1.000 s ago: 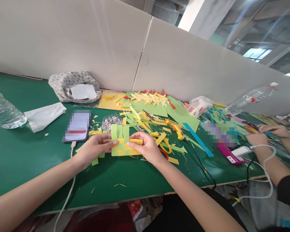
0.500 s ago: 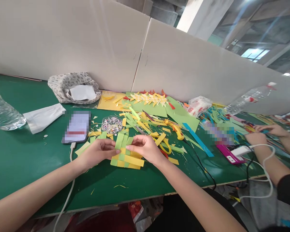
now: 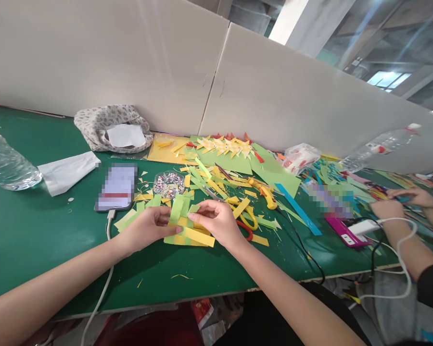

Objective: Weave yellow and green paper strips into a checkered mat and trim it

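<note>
Green and yellow paper strips [image 3: 198,237] are woven over and under one another into a small mat near the table's front edge. My left hand [image 3: 147,227] is closed on the mat's left side, its thumb lying across the woven part. On the other side, my right hand [image 3: 216,218] pinches a green strip [image 3: 194,209] between thumb and fingers at the mat's upper right. Part of the weave is hidden behind my fingers. Just beyond the hands sits a clear case of small beads or eyes [image 3: 169,184]. Yellow-handled scissors [image 3: 253,220] lie right of my right hand.
Paper scraps [image 3: 216,180] cover the green table [image 3: 75,269] behind the mat. A yellow glue gun [image 3: 267,196], a phone [image 3: 117,187] on a cable, water bottles [image 3: 12,163] and a pink power strip [image 3: 346,234] stand around. At right are a co-worker's hands [image 3: 389,209].
My left thumb has slid slightly down and right over the woven strips. My right hand still pinches at the upper right. The whole view has shifted a little.
</note>
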Demonstrator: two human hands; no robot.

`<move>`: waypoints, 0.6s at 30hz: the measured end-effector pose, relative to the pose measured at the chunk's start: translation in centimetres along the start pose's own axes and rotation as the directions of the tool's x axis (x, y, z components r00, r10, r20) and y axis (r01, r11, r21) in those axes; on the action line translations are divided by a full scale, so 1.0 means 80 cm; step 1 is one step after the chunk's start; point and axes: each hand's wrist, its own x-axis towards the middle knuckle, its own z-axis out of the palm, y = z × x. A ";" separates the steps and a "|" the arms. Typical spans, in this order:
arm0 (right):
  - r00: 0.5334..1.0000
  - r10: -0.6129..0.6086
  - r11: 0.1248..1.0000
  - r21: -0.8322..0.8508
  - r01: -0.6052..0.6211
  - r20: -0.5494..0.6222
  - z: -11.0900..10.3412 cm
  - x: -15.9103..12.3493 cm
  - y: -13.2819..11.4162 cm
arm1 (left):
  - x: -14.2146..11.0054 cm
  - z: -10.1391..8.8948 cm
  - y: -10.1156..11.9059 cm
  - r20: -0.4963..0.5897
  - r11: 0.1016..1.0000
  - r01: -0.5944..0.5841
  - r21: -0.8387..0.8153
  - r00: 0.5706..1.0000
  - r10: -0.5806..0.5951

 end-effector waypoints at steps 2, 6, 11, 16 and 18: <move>1.000 -0.019 0.998 -0.053 0.019 0.011 0.003 -0.002 -0.005 | 0.001 0.000 -0.002 0.033 1.000 -0.004 -0.002 0.999 0.004; 0.998 -0.047 0.996 -0.077 0.050 0.043 0.006 -0.005 -0.013 | 0.001 0.000 -0.003 0.025 1.000 0.020 0.016 0.999 -0.021; 0.996 0.003 1.000 -0.008 -0.002 0.084 -0.003 0.001 -0.006 | 0.001 -0.003 0.002 -0.105 0.987 0.060 -0.151 0.991 -0.077; 0.991 0.005 0.999 -0.051 0.002 0.132 -0.007 0.001 -0.002 | 0.002 -0.004 0.002 -0.147 0.981 0.074 -0.178 0.984 -0.101; 0.988 0.010 0.999 -0.043 -0.003 0.156 -0.006 -0.001 -0.002 | 0.002 -0.004 0.001 -0.152 0.985 0.071 -0.154 0.984 -0.095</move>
